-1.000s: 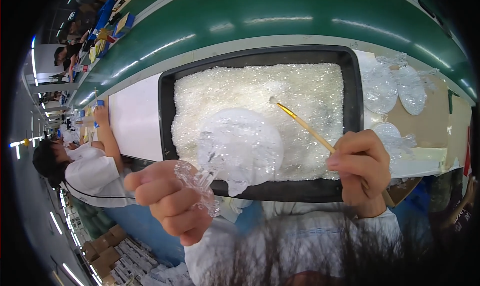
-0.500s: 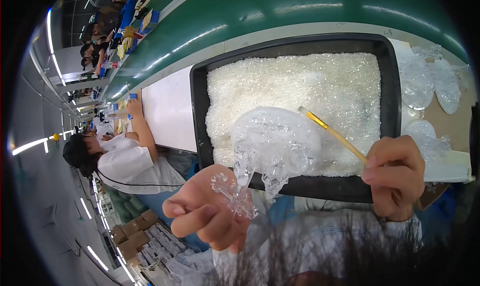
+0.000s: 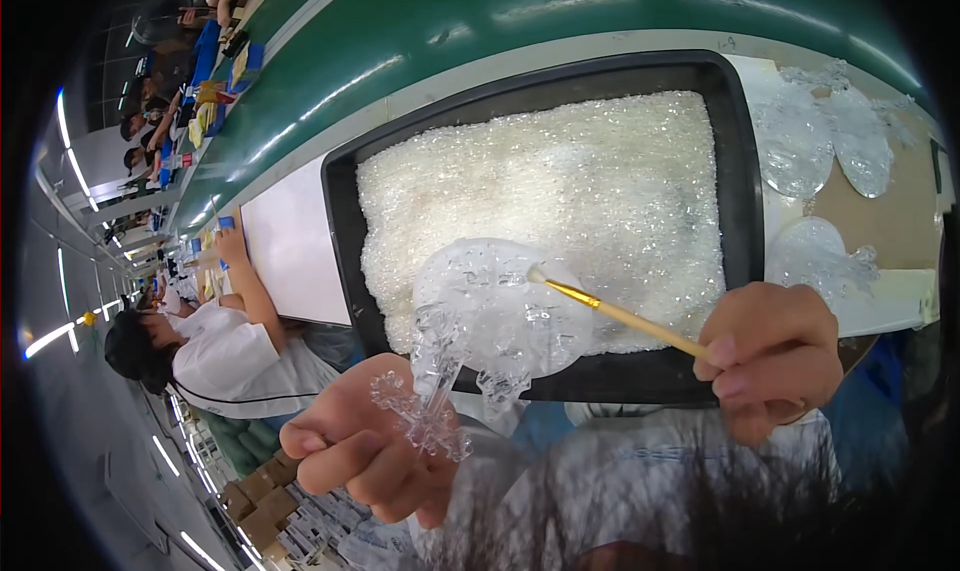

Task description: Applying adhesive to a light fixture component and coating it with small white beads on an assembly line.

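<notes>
My left hand (image 3: 375, 436) has its fingers curled and holds a clear plastic ornament (image 3: 510, 316) by its snowflake-like end. The ornament has a frosted rounded disc and moulded transparent figures along it. It hangs over the near edge of a black tray (image 3: 742, 171) filled with glittering white granules (image 3: 540, 171). In my right hand (image 3: 770, 356) a small paintbrush (image 3: 620, 316) is pinched by its pale wooden handle. The brush has a gold ferrule. Its light bristles lie at the upper part of the disc; whether they touch it I cannot tell.
Several similar clear ornaments (image 3: 865, 141) lie on the cardboard and white paper (image 3: 885, 306) at the right. A green belt surface (image 3: 560, 16) runs behind the tray. At the left a person in a white shirt (image 3: 235, 356) works beside a white board (image 3: 292, 241).
The brush has moved left, from beside the disc's right edge to over its upper part. The tray and both hands appear farther left in the picture.
</notes>
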The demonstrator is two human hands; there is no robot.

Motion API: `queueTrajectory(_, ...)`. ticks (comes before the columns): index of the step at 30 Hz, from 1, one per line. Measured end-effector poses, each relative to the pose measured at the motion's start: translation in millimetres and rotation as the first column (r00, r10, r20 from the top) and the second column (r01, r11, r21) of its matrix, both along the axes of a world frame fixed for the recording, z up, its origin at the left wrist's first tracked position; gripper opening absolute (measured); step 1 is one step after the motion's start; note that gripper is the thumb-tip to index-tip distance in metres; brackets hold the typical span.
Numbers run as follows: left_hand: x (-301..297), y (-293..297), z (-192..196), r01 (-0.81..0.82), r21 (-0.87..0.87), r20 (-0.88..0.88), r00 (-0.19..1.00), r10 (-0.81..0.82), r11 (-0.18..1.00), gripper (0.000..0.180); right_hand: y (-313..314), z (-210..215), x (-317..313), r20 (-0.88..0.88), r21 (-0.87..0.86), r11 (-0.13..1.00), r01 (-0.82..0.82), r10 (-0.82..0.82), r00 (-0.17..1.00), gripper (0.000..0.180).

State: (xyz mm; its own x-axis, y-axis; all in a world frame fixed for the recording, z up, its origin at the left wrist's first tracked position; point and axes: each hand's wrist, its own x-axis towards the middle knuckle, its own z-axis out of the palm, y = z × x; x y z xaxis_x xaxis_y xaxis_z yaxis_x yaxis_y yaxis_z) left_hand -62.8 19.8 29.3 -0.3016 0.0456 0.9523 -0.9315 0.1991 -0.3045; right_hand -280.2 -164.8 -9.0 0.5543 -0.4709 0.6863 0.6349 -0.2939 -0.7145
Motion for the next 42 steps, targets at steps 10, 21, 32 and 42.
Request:
queueTrajectory(10,-2,-1,0,0.07,0.053,0.021,0.997,-0.072,0.996,0.045,-2,1,9,0.049,-0.079,0.996,-0.038,0.042,0.998,0.01)
queueTrajectory(21,1,-2,-2,0.026,0.087,-0.004,1.0,-0.026,0.996,0.045,-7,3,4,-0.012,-0.13,0.983,-0.129,0.129,0.992,0.013)
queueTrajectory(32,-6,-1,-10,-0.108,0.085,-0.061,0.992,0.114,0.99,0.039,0,1,10,0.006,-0.146,0.986,-0.082,0.084,0.996,0.015)
queueTrajectory(42,-16,-8,-4,-0.133,0.11,-0.137,0.979,0.148,0.985,0.037,7,5,12,-0.087,-0.232,0.971,-0.059,0.04,0.995,0.006)
